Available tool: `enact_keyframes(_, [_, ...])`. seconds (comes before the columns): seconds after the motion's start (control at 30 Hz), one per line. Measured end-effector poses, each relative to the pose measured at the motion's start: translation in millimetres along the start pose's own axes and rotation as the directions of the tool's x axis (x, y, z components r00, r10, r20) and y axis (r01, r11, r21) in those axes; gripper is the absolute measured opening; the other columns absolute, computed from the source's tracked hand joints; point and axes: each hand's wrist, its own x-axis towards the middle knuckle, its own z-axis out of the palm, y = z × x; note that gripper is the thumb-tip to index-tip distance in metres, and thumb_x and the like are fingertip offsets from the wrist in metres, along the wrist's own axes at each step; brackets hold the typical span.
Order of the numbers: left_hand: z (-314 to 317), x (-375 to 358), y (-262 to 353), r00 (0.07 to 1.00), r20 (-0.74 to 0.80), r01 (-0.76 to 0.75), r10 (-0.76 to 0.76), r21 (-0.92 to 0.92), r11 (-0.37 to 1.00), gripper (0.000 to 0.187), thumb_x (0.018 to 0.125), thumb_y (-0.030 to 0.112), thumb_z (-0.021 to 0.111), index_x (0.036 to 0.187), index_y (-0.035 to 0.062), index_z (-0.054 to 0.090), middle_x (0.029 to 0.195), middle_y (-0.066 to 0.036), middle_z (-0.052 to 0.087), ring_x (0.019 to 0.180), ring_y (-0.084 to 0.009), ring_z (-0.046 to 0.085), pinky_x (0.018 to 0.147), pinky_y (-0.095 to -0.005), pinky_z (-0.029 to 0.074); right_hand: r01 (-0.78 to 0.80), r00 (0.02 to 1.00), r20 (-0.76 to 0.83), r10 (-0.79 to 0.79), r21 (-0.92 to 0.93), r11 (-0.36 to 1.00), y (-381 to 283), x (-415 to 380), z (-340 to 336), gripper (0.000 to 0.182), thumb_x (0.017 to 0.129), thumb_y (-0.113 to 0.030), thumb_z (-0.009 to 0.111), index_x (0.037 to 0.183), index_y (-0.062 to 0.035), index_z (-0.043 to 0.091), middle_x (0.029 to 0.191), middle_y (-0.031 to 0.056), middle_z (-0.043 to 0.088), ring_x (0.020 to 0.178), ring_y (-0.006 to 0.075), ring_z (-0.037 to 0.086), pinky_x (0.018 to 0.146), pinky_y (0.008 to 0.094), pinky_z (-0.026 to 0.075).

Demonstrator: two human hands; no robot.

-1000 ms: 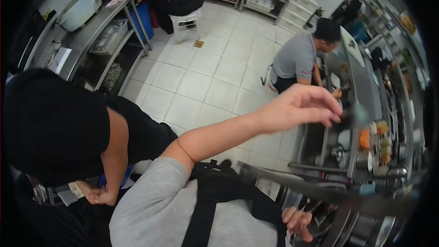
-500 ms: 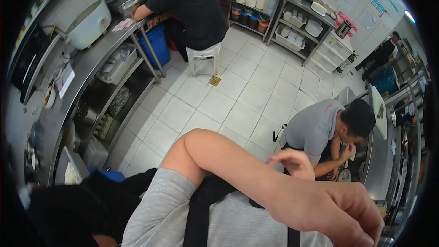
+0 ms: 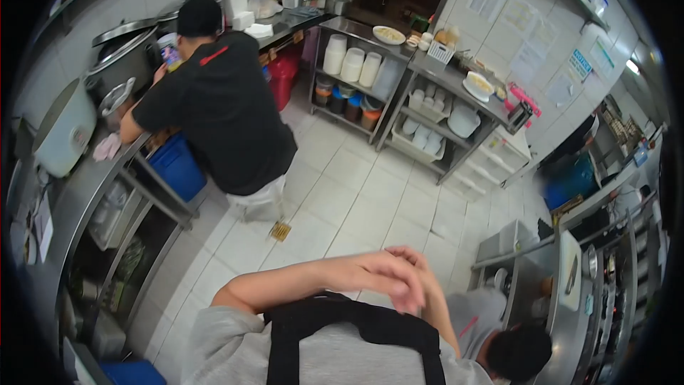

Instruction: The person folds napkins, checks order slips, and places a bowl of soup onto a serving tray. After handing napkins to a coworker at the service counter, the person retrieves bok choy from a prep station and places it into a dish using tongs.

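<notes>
Tiled floor point(image 3: 370, 196); left hand point(image 3: 388, 278) overlaps right hand point(image 3: 415, 257); left fingers point(image 3: 408, 299) bent, both grips unclear.

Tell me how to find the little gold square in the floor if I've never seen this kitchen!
Find the pale tiled floor, then the person in a black shirt sitting on a white stool. Just below the stool in the picture is the little gold square. It's small and yellow-brown, while the tiles around it are big and whitish.

"NOTICE" in capitals on a blue sign point(image 3: 581, 65) on the white tiled wall point(image 3: 486, 41)
</notes>
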Motion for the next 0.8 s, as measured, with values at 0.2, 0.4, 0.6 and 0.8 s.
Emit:
enact_keyframes(0.2, [-199,9,10,0.695,-0.718,-0.004,0.043,0.055,0.998,0.026,0.093,0.020,0.047,0.105,0.0003,0.057,0.099,-0.007,0.061,0.086,-0.0116,0.057,0.081,-0.0281,0.045,-0.197,0.961,-0.185,0.208,0.074,0.978,-7,105,-95,0.029,0.090,-0.017,0.052,0.113,0.0011,0.053,0.096,0.0100,0.064,0.076,0.0134,0.060,0.068,0.0263,0.049])
enact_keyframes(0.4, [-342,20,18,0.606,-0.794,0.176,0.036,0.178,0.968,0.025,0.092,0.018,0.048,0.109,0.0022,0.057,0.102,-0.006,0.061,0.094,-0.0120,0.057,0.083,-0.0254,0.044,-0.190,0.961,-0.203,0.186,0.001,0.982,0,296,-216,0.032,0.088,-0.022,0.055,0.110,0.0008,0.054,0.091,0.0107,0.064,0.071,0.0135,0.059,0.063,0.0256,0.048])
enact_keyframes(0.6, [-502,39,29,0.308,-0.947,0.197,0.095,0.161,0.967,0.025,0.090,0.018,0.052,0.109,0.0023,0.058,0.103,-0.007,0.062,0.096,-0.0136,0.057,0.083,-0.0264,0.043,-0.032,0.997,-0.065,0.040,0.118,0.992,-59,602,-359,0.027,0.088,-0.019,0.053,0.108,-0.0008,0.055,0.092,0.0111,0.064,0.071,0.0167,0.060,0.064,0.0285,0.050])
enact_keyframes(0.8, [-588,60,107,0.062,-0.952,0.225,0.298,0.305,0.926,0.024,0.090,0.015,0.052,0.108,0.0009,0.058,0.099,-0.006,0.062,0.093,-0.0128,0.057,0.082,-0.0262,0.044,0.101,0.919,-0.344,0.192,0.677,0.729,-99,892,-493,0.036,0.090,-0.020,0.049,0.116,0.0027,0.040,0.115,0.0256,0.051,0.103,0.0341,0.055,0.087,0.0391,0.049])
